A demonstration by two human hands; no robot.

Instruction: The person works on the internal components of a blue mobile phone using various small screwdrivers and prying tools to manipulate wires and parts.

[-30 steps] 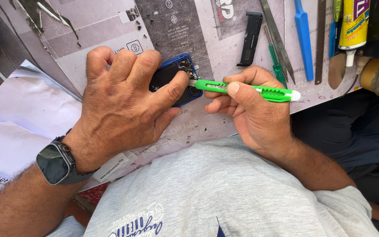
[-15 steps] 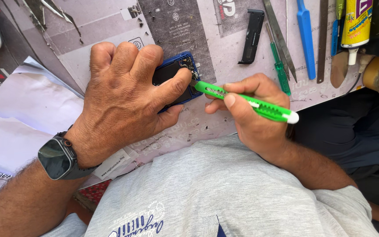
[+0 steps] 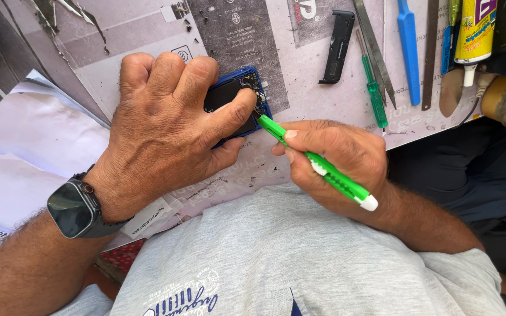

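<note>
Closest to the person's grey shirt is the right hand (image 3: 341, 158). It pinches a green screwdriver (image 3: 317, 167) the way you hold a pencil, thumb and first finger squeezed near the front. The white end cap points back toward the person's right side. The thin tip points up and to the left. So the tool lies on a slant, from low right to high left.

Just past that tip is the small blue phone (image 3: 247, 96), lying flat on the work mat (image 3: 147, 35) with its back off. You can see dark parts inside. The tip touches the phone at its right edge, near the top corner, or sits just at it; I cannot tell if it is in a screw.

The left hand (image 3: 165, 129) lies over the phone from the left and covers most of it. Its fingers are curled and pressed down, and the first finger reaches across to the spot right by the tool tip. A dark watch (image 3: 74, 208) sits on that wrist. So the left hand is the nearer one to the phone, and the right hand comes at it from the lower right.

Farther off, along the top of the mat, lie a black cover piece (image 3: 336, 47), another green screwdriver (image 3: 373, 88), a blue pry tool (image 3: 408, 50) and a yellow glue tube (image 3: 475, 29).
</note>
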